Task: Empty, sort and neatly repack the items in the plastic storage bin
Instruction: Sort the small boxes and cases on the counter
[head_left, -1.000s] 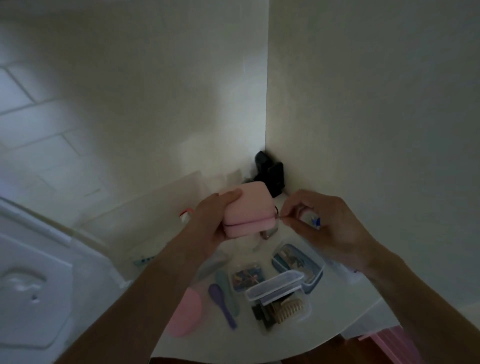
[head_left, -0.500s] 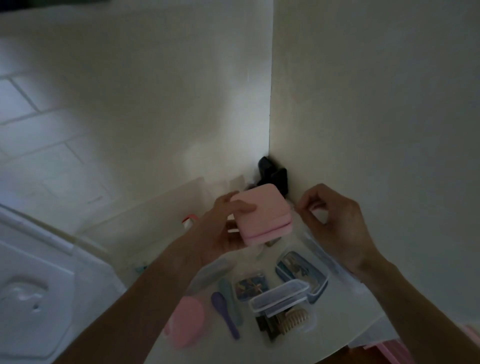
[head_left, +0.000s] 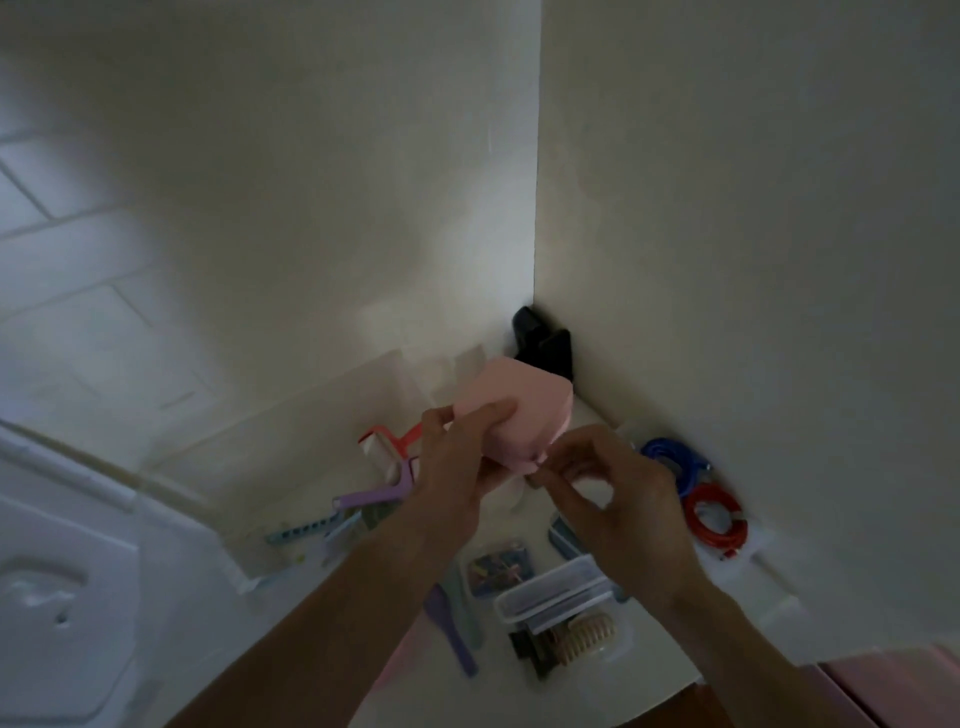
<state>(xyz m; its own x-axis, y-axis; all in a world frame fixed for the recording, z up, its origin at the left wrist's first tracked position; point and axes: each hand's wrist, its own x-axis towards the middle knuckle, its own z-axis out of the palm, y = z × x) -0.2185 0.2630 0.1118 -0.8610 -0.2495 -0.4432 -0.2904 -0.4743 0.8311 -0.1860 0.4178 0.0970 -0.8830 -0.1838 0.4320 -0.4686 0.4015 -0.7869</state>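
My left hand (head_left: 457, 467) grips the pink case (head_left: 514, 415) mid-frame; my right hand (head_left: 613, 499) pinches its corner. Emptying looks half done: items lie sorted lower right, others remain in the bin (head_left: 291, 431).

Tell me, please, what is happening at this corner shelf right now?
A person is sorting small items on a white shelf. The left hand holds up a pink case while the right hand pinches at its front edge, perhaps a zip or clasp. Below lie small clear boxes, a purple comb and blue and red coiled cables; the clear storage bin stands at the left.
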